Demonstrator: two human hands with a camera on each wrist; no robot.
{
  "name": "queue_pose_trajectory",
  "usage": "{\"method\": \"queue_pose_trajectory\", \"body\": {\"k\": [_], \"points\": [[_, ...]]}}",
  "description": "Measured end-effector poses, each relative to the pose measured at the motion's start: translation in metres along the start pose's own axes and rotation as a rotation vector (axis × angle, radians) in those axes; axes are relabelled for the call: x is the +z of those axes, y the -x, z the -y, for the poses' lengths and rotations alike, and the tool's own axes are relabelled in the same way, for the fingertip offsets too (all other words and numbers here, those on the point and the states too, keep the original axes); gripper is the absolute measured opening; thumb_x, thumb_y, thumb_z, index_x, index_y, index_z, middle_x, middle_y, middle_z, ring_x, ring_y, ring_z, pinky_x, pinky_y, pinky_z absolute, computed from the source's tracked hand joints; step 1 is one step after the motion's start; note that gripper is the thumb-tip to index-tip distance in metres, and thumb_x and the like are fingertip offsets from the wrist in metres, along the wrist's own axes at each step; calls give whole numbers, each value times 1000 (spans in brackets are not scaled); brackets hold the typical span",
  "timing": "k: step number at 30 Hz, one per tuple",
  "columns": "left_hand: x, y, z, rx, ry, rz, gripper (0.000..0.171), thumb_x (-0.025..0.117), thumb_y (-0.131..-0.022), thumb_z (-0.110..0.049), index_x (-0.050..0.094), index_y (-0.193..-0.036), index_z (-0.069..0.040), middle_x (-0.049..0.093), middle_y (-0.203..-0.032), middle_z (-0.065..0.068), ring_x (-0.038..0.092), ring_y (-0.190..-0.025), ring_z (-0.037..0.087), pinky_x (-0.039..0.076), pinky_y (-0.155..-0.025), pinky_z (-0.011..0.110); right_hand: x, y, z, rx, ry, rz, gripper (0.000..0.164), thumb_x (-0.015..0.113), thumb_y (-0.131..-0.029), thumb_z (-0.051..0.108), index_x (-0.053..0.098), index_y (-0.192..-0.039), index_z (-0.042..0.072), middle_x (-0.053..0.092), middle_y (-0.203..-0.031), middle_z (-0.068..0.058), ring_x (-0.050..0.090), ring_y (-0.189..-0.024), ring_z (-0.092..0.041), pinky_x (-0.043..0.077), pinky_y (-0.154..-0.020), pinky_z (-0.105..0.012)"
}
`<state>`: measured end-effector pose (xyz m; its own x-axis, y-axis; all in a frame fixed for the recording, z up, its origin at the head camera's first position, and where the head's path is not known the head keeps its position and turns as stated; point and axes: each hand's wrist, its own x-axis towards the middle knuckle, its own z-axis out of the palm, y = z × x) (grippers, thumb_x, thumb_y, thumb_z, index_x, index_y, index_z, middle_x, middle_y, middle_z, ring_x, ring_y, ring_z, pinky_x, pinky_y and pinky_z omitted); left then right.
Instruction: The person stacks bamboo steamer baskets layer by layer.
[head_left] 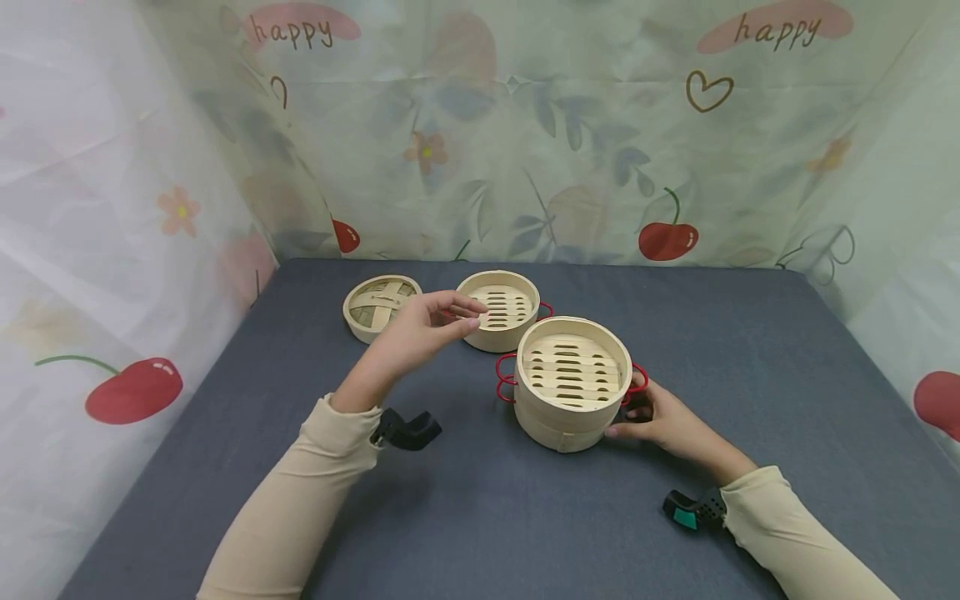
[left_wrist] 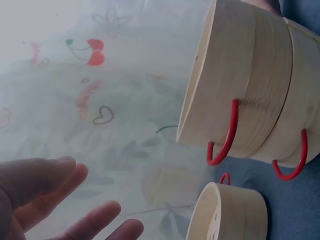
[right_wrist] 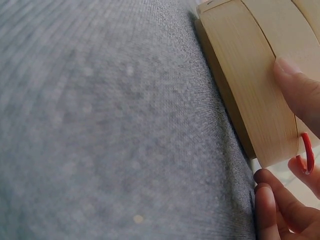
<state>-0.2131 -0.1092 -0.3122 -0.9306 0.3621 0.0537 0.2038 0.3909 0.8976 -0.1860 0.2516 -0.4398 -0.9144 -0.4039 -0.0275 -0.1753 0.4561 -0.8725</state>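
Observation:
A stack of two bamboo steamer baskets (head_left: 551, 421) stands on the dark cloth, slatted floor showing in the top tier and red handles on both sides. My right hand (head_left: 667, 421) is at its right side; in the right wrist view the thumb (right_wrist: 297, 90) lies against the wall and the fingers curl near the base and a red handle (right_wrist: 307, 157). To the left of the stack, my left hand (head_left: 420, 333) hovers with fingers extended, holding nothing. Behind that hand sits another steamer basket (head_left: 498, 340), partly covered in the head view.
At the back left lies a round woven bamboo lid (head_left: 360, 325), partly hidden by the left hand. Dark grey cloth (head_left: 480, 533) covers the table. Patterned curtains (head_left: 517, 167) with cherries and flowers hang behind and at both sides.

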Motion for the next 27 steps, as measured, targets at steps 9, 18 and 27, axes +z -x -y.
{"method": "queue_pose_trajectory", "body": {"k": [9, 18, 27], "points": [[-17, -8, 2, -2, -3, -71, 25, 63, -95, -20, 66, -118, -11, 67, -117, 8, 65, -101, 22, 50, -90, 41, -1, 1, 1, 12, 22, -13, 76, 82, -78, 15, 38, -138, -2, 54, -124, -21, 58, -90, -20, 49, -70, -25], [-27, -25, 20, -50, 22, -119, 30, 61, -97, -19, 62, -125, -9, 63, -121, 13, 63, -101, 25, 53, -85, 36, 0, 0, 0, 2, 5, -7, 77, 81, -78, 15, 37, -140, -1, 54, -124, -21, 59, -91, -18, 49, -73, -24], [-27, -46, 47, -131, 15, -154, 31, 61, -97, -20, 61, -127, -15, 61, -123, 11, 60, -111, 28, 51, -93, 44, 1, 0, 0, -8, 25, -21, 73, 82, -77, 15, 41, -135, -3, 55, -124, -20, 59, -92, -19, 49, -76, -23]]}}
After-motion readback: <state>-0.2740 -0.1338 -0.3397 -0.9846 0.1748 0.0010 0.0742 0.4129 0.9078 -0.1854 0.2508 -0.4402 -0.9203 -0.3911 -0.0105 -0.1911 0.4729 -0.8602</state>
